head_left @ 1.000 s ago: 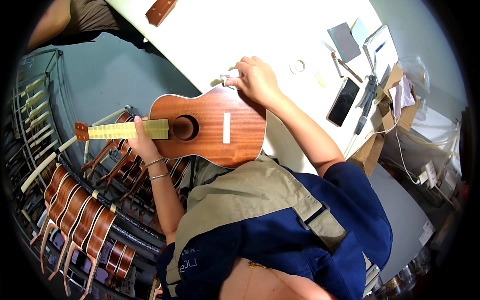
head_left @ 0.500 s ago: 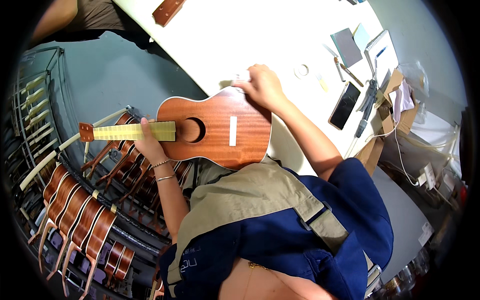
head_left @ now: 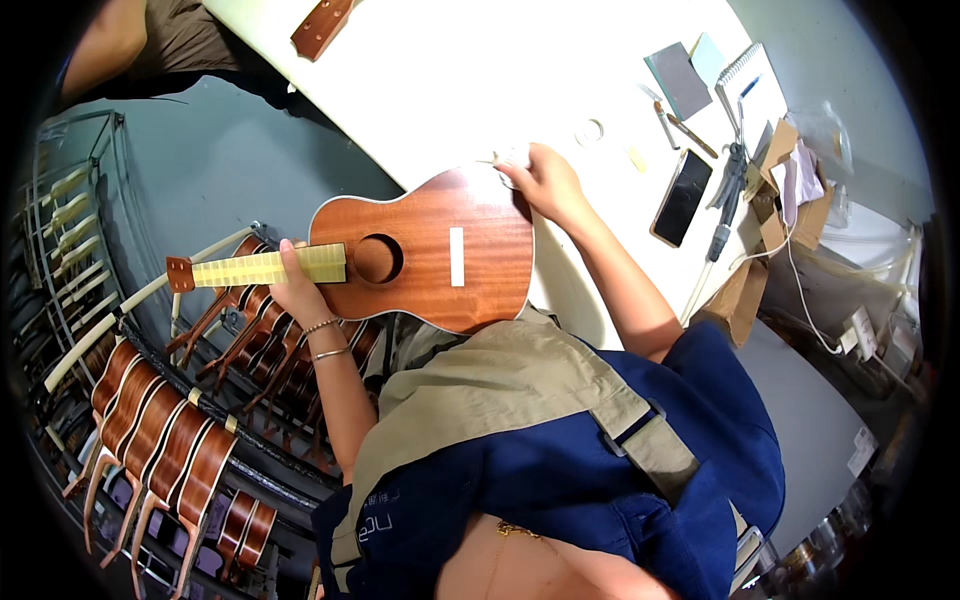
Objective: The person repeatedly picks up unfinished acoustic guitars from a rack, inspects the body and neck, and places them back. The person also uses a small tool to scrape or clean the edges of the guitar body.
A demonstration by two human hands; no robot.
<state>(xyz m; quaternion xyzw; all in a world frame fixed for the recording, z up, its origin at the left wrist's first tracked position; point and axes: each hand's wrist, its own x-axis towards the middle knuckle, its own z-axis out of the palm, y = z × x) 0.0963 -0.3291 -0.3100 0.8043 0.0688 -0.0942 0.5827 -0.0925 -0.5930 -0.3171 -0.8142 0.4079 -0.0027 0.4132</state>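
A brown wooden ukulele body with its neck [head_left: 425,240] lies across my lap, unstrung, soundboard up. Yellow tape covers the fingerboard [head_left: 270,267], and a white strip [head_left: 457,257] sits on the top where a bridge would be. My left hand [head_left: 297,292] is closed round the neck near the body, thumb over the fingerboard's edge. At the far right edge of the body, my right hand [head_left: 550,187] pinches a white wad of cloth or paper [head_left: 514,157] against the rim. Its fingertips are partly hidden by the wad.
The white table [head_left: 450,90] carries a phone [head_left: 683,198], a tape roll [head_left: 590,131], brushes, notebooks and another headstock [head_left: 322,28]. A cardboard box [head_left: 785,190] and cables stand at right. Racks with several ukulele bodies [head_left: 160,425] fill the left. Another person's leg [head_left: 190,45] shows at upper left.
My right hand and the white wad have shifted slightly right and down along the ukulele's edge. The whole view has shifted slightly too; my left hand keeps its grip on the neck.
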